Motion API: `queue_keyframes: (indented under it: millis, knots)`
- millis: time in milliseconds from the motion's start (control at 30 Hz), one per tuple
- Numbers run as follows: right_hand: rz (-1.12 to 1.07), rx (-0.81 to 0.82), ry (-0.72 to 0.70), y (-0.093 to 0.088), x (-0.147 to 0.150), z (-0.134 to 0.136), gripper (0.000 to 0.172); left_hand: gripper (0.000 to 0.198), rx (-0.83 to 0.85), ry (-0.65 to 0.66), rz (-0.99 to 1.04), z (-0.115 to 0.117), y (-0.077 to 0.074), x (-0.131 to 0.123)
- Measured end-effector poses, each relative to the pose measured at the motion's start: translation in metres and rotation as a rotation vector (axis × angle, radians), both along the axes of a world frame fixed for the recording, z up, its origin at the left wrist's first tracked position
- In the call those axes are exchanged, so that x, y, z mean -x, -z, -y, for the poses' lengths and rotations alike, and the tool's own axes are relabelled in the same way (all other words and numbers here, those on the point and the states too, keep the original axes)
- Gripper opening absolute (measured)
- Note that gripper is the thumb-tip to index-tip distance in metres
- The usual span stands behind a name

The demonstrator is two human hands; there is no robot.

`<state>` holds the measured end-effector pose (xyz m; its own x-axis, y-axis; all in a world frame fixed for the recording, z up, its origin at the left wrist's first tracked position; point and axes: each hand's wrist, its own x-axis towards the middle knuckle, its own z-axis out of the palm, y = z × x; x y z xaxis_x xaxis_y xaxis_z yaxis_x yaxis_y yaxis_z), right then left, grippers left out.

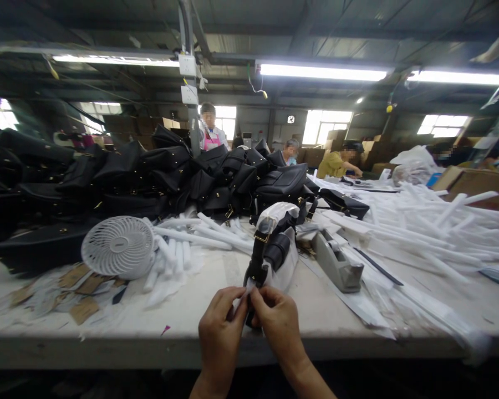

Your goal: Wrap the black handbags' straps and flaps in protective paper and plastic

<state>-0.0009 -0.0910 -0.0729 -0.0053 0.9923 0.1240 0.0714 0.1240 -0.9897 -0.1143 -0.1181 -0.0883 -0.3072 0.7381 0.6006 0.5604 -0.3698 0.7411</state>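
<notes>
Perhaps white wrapping (250, 284), mostly hidden, between left hand (218, 326) and right hand (280, 321), grip closed.

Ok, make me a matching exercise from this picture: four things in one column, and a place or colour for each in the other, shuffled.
1. fan
2. tape dispenser
3. clock
4. partly wrapped bag

A. up in the background
B. right at the left hand and right hand
C. white, left of both hands
D. grey, right of both hands

Pairs: 1-C, 2-D, 3-A, 4-B
</notes>
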Motion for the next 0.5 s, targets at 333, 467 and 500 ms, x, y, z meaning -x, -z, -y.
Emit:
queue_keyframes:
  millis: [333,467,500]
  knots:
    - [-0.245,0.083,-0.073,0.007,0.001,-0.002,0.045,0.022,-0.129,0.032,-0.188,0.012,-0.001,-0.004]
    - [-0.344,0.158,-0.11,0.008,-0.002,0.0,0.047,0.024,-0.084,0.055,-0.288,0.018,-0.003,-0.002]
    - [-0.366,0.168,-0.129,0.008,-0.003,0.0,0.048,0.024,-0.078,0.053,-0.316,0.019,-0.003,-0.001]
